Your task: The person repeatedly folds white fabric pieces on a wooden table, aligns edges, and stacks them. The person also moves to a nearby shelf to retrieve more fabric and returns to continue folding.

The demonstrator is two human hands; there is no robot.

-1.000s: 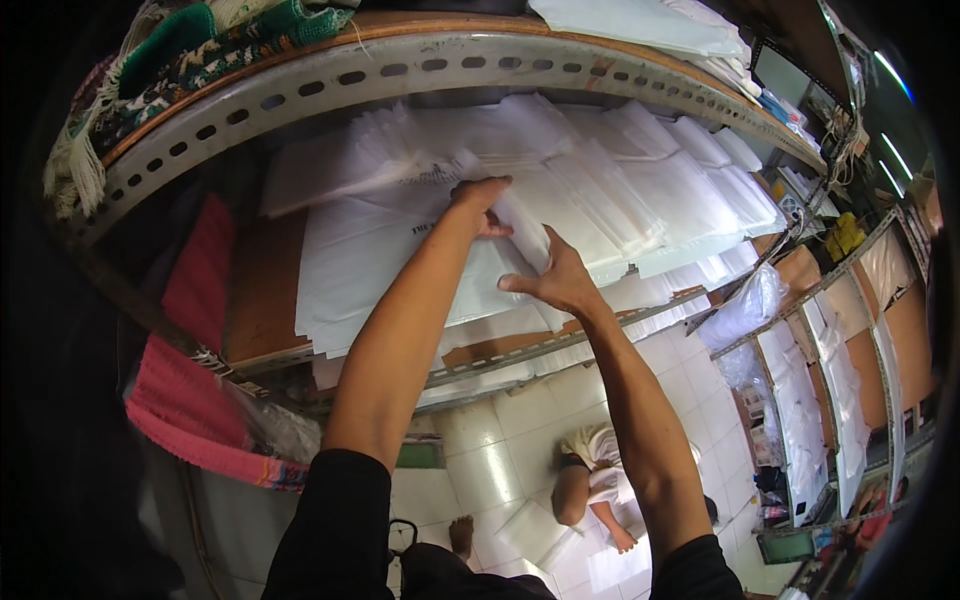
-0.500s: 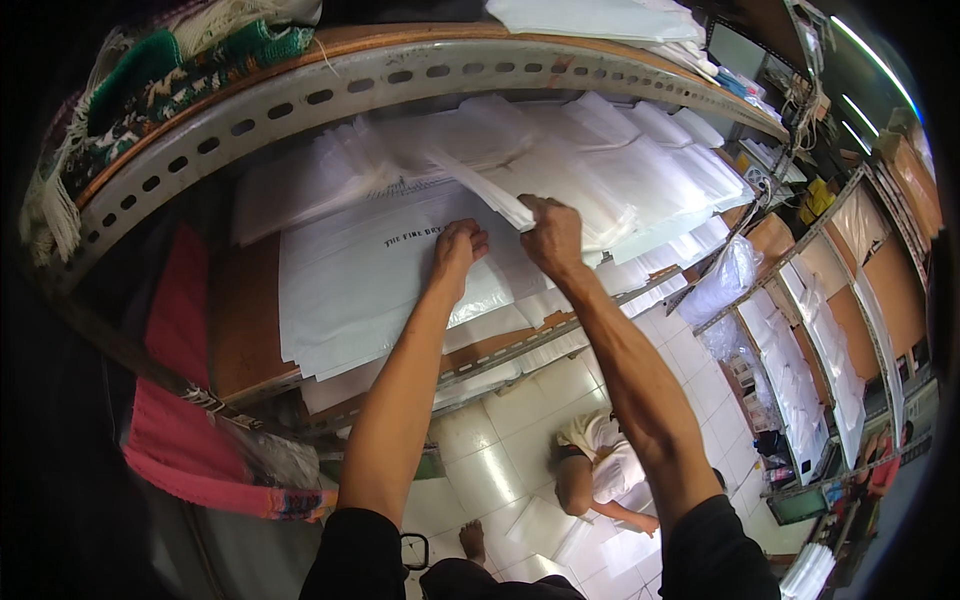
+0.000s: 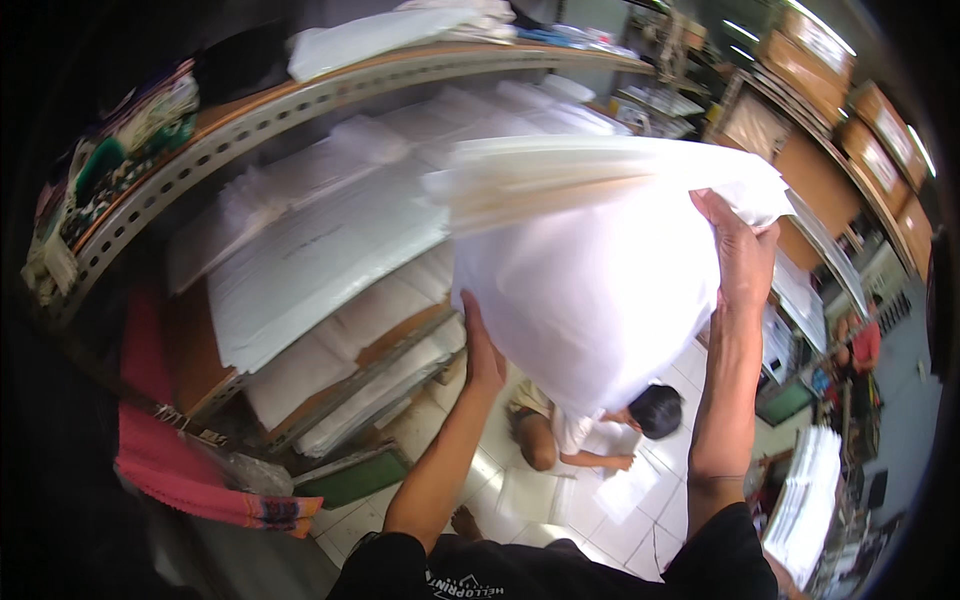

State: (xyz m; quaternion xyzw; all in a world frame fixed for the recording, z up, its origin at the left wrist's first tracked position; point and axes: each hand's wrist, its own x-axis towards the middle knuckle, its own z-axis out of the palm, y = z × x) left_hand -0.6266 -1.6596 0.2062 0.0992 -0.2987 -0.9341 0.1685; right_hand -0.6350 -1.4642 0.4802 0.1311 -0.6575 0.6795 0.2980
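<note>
A stack of white plastic bags hangs in front of me between my two hands, its upper edge folded and blurred by motion. My right hand is closed on the stack's right edge, thumb on the near face. At the lower left edge, my left hand holds the stack with its thumb showing and the other fingers mostly hidden behind. Left of the stack, a large pale printed bag lies on top of a pile on the shelf. Clear bags lie in overlapping piles behind it.
A perforated metal shelf edge runs above the piles. Below me a co-worker sits on the tiled floor among white sheets. A pink cloth hangs at left. Cardboard boxes and another rack stand at right.
Both hands have come away from the shelf, moving right, with the white stack now lifted in them. My view has turned right. The printed bag stays on the shelf.
</note>
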